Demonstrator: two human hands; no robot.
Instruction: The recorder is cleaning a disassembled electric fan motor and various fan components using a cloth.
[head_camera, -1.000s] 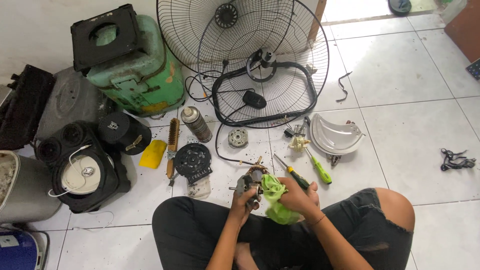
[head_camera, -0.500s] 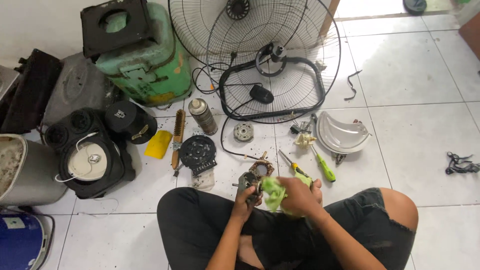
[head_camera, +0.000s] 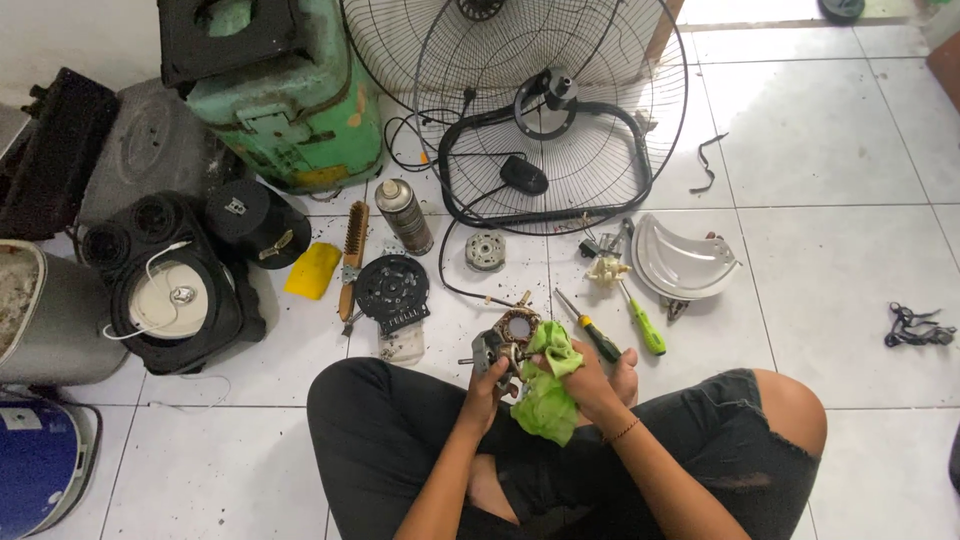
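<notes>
Holding one motor (head_camera: 512, 335), one green cloth (head_camera: 548, 385), two screwdrivers (head_camera: 640, 322)

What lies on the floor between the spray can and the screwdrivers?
In the head view, a small round metal part lies on the tiles between the spray can and the screwdrivers, with a black cable curving past it.

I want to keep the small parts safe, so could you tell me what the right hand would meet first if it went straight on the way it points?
Most likely the fan motor: the right hand presses the green cloth against it.
</notes>
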